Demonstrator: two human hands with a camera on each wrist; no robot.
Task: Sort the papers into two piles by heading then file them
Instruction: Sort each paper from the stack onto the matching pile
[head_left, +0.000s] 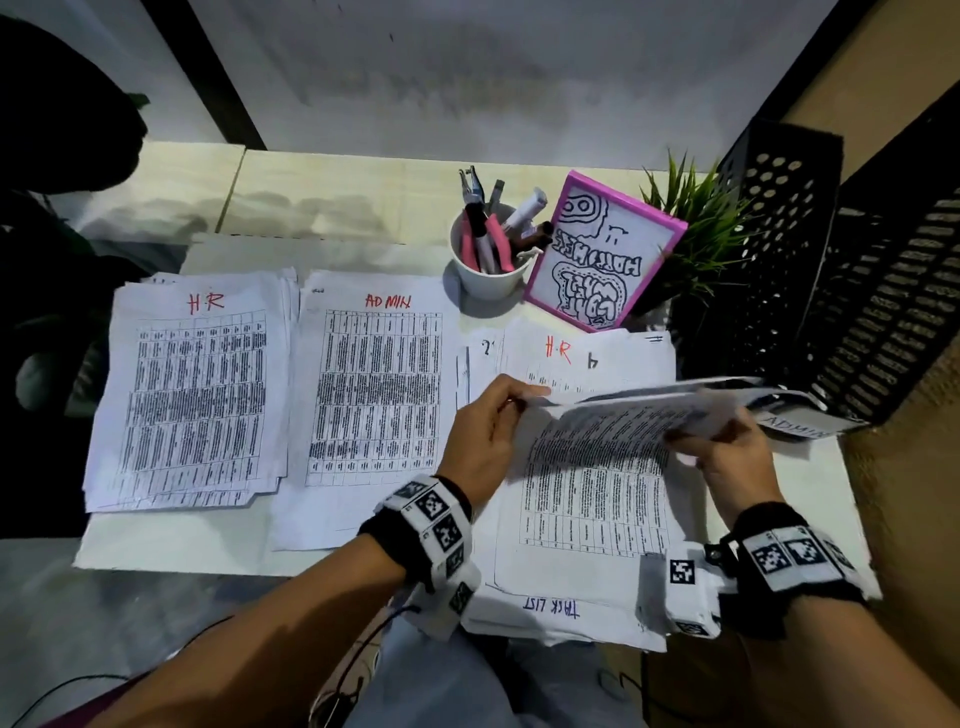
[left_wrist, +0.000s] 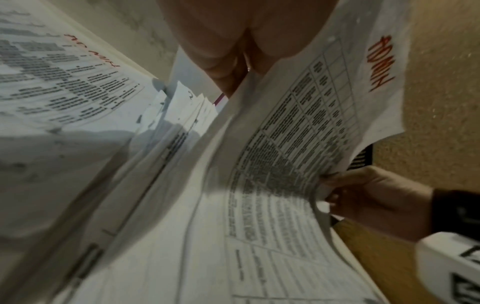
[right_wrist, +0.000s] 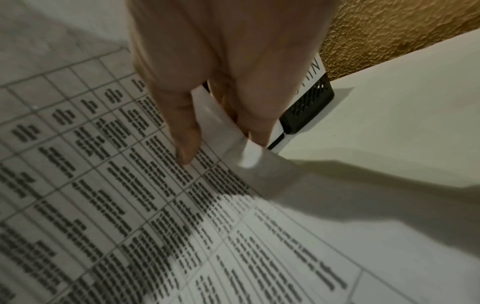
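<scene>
Two sorted piles lie on the table, one headed H.R (head_left: 192, 395) at the left and one headed ADMIN (head_left: 374, 395) in the middle. An unsorted stack (head_left: 587, 509) sits in front of me. Both hands lift its top sheet (head_left: 639, 410), which curls upward. The left wrist view shows that sheet's red ADMIN heading (left_wrist: 381, 65). My left hand (head_left: 522, 395) pinches the sheet's left edge, with its fingers (left_wrist: 228, 67) behind the paper. My right hand (head_left: 685, 441) pinches the right edge between thumb (right_wrist: 184, 131) and fingers. Beneath it lies a sheet headed H.R (head_left: 558, 351).
Black perforated file trays (head_left: 831, 291) stand at the right, one with an ADMIN label (head_left: 795, 426). Behind the stack are a white cup of pens (head_left: 488, 260), a pink-framed drawing (head_left: 602, 249) and a small green plant (head_left: 696, 223). A textured tan wall (right_wrist: 402, 30) bounds the right.
</scene>
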